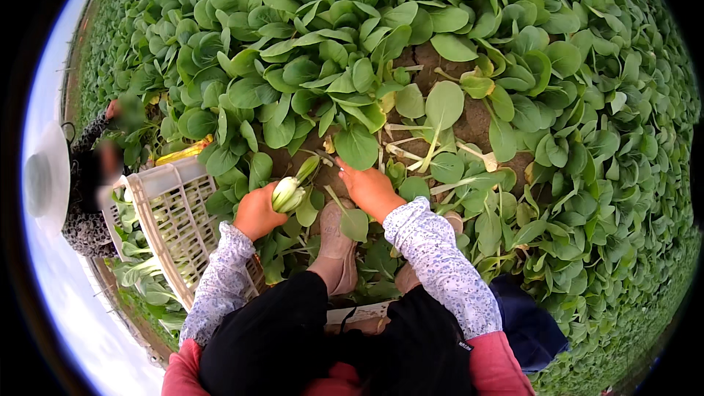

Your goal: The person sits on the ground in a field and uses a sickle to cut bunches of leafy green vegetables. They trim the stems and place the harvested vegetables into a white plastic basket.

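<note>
My left hand point(258, 210) is closed round a small head of bok choy point(289, 196), its pale base toward me and its green leaves pointing away to the right. Just right of it, my right hand point(369, 192) is closed on what looks like a small knife point(325, 156); a thin, dull blade pokes out past the fingers to the left, low over the soil. Most of the handle is hidden in the palm. Cut leaves and pale stalks point(422, 154) lie on the bare soil point(469, 128) beyond my right hand.
A cream plastic crate point(180, 205) holding greens stands at my left. Beyond it is a co-worker in a pale wide hat point(48, 180). Dense bok choy plants point(315, 51) grow ahead and to the right. My shoes point(337, 246) are between the plants; dark blue cloth point(524, 323) lies at lower right.
</note>
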{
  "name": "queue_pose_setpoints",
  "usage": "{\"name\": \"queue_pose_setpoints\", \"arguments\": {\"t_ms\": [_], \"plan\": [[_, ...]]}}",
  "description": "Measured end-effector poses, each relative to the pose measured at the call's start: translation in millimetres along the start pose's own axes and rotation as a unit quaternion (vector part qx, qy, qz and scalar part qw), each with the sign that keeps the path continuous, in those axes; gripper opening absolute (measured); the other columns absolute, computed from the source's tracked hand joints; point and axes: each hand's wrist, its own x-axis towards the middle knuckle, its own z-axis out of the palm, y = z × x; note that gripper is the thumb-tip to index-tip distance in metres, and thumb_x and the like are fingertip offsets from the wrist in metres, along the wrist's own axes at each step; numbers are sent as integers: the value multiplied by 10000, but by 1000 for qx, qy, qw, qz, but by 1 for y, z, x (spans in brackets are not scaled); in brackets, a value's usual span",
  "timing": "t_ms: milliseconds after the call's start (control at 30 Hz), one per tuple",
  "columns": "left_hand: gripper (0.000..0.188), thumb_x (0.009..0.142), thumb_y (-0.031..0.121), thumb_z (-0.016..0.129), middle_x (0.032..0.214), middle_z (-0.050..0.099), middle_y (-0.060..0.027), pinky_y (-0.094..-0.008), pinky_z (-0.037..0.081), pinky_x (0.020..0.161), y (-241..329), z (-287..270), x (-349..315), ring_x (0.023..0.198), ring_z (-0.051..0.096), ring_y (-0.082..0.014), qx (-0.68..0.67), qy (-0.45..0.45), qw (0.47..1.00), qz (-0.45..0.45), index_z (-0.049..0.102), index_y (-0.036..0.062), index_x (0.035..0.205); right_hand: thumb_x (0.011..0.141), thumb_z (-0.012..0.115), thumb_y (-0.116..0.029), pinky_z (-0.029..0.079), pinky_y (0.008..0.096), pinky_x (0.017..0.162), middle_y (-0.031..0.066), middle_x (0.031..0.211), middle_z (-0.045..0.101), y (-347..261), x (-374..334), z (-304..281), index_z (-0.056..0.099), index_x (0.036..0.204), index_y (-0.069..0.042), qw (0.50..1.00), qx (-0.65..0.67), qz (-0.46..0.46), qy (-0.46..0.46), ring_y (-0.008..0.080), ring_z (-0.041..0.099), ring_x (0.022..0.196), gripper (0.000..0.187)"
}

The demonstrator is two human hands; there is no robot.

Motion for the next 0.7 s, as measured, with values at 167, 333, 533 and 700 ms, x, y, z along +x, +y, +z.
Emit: {"name": "queue_pose_setpoints", "arguments": {"t_ms": [167, 333, 533, 700], "plan": [[550, 529, 128, 722, 826, 650, -179, -416, 503, 704, -18, 11, -12, 779, 623, -374, -3, 41, 999, 24, 613, 56, 1063, 876, 520, -174, 490, 464, 647, 181, 798, 617, -11, -4, 4, 589, 967, -39, 1000, -1, -29, 9, 372, 606, 734, 177], [535, 527, 97, 732, 837, 660, -169, -370, 508, 705, -15, -6, -18, 761, 644, -326, -73, 45, 995, 46, 623, 31, 1047, 898, 493, -229, 499, 452, 689, 169, 850, 645, -3, -42, -15, 582, 1188, -126, 998, -17, 23, -48, 363, 619, 822, 320], [560, 580, -14, 744, 988, 641, -44, -276, 472, 820, 49, -43, -37, 876, 582, -107, -410, -127, 899, 81, 584, -37, 1116, 820, 699, -236, 480, 304, 610, 60, 1055, 616, -46, -39, -76, 490, 1295, -70, 935, 343, -36, 84, 126, 568, 733, 545], [643, 514, -5, 825, 1004, 635, -79, -300, 476, 835, 69, -54, -45, 911, 590, -138, -485, -183, 852, 66, 560, -64, 1097, 806, 724, -222, 393, 161, 497, 1, 993, 606, -73, -52, -125, 493, 1265, -75, 853, 514, 74, -52, 13, 483, 614, 535]]}}
